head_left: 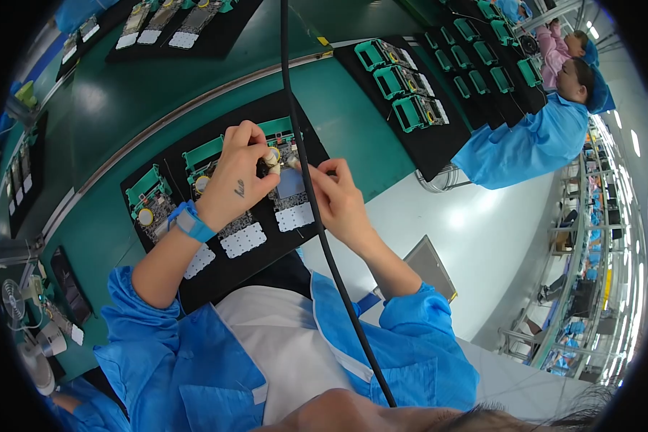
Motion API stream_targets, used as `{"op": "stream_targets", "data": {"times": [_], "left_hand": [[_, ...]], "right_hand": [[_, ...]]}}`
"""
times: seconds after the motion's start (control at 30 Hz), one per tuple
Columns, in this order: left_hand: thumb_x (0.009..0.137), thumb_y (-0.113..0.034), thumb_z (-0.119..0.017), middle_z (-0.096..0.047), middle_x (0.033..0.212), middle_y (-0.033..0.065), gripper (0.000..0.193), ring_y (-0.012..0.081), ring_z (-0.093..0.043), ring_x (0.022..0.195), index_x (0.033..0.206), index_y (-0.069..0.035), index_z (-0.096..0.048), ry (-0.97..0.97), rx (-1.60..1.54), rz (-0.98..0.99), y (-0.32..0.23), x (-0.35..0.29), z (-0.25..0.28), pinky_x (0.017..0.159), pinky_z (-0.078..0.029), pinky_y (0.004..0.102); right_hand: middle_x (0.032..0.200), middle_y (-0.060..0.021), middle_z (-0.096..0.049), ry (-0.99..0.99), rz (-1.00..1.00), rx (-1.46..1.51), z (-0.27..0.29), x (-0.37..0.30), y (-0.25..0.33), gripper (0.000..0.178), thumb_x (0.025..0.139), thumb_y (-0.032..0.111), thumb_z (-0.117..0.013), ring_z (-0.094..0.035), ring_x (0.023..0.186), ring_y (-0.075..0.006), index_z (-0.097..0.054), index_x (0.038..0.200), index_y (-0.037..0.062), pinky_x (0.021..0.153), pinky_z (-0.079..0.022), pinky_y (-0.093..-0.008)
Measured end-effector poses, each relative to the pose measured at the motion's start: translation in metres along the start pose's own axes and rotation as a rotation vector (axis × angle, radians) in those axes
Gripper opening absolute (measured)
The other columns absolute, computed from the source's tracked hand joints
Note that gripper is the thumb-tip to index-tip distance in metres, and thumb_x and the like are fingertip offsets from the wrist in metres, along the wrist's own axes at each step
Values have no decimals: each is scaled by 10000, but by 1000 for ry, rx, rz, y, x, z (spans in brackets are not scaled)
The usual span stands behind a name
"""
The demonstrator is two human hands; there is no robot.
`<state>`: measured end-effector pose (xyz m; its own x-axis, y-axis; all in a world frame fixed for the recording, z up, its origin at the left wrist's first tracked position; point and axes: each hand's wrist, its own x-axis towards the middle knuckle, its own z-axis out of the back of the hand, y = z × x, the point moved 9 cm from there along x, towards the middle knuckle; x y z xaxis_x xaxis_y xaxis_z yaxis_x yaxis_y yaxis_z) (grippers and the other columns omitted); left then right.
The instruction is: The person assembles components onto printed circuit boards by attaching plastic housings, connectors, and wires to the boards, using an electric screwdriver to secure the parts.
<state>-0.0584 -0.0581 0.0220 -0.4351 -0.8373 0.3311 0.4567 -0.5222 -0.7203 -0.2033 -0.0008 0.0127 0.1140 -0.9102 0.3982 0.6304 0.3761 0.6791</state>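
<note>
Several circuit boards with green plastic frames stand in a row on a black mat (pixel 266 263) in front of me. My left hand (pixel 239 173), with a blue wrist strap (pixel 193 222), reaches over the row. Its thumb and fingers are closed at the top of the rightmost circuit board (pixel 295 218), beside a round yellow-rimmed part. From the right, my right hand (pixel 340 200) comes to the same board with thumb and forefinger pinched at its upper edge. Pale covers seem to sit on the fingertips. Whatever either pinch holds is too small or hidden. The left circuit board (pixel 155 216) lies untouched.
A black cable (pixel 331 252) hangs across the view in front of the right hand. More framed boards (pixel 403 86) lie on a mat at the far right, near a person in blue (pixel 533 140). Other boards (pixel 162 21) lie across the rail. A small fan (pixel 13 299) stands left.
</note>
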Motion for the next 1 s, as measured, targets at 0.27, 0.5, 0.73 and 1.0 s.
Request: {"op": "stream_targets", "data": {"times": [0.27, 0.5, 0.73, 1.0], "left_hand": [[615, -35, -697, -463, 999, 134, 246, 304, -442, 984, 765, 100, -558, -23, 73, -24, -8, 0, -3, 819, -449, 367], [728, -100, -727, -486, 1109, 149, 279, 338, -465, 1046, 972, -42, -606, -252, 182, -129, -32, -56, 61, 900, -399, 402], [879, -159, -660, -500, 1269, 156, 550, 190, -560, 1006, 1333, 12, -402, -504, -463, 956, 89, -249, 123, 850, -476, 304], [897, -232, -623, -604, 1190, 92, 437, 198, -595, 1067, 1263, -17, -519, -555, -1013, 962, 108, -227, 146, 928, -472, 329]], "right_hand": [[896, -60, -455, 37, 194, -473, -21, -12, 15, 568, 707, -49, -591, -573, 645, -169, -614, 1230, 173, 482, -466, -293], [1009, -92, -564, -178, 94, -224, 5, -9, -16, 396, 837, 188, -690, -600, 643, -224, -574, 1204, 92, 522, -483, -326], [637, -6, -583, 135, -490, 99, -5, -5, -100, 327, 834, 292, -721, -557, 603, -80, -643, 900, -19, 509, -407, -262], [884, -33, -669, 249, -736, 672, -41, 18, -41, 306, 932, 290, -603, -614, 767, -79, -634, 1046, 8, 664, -490, -222]]}}
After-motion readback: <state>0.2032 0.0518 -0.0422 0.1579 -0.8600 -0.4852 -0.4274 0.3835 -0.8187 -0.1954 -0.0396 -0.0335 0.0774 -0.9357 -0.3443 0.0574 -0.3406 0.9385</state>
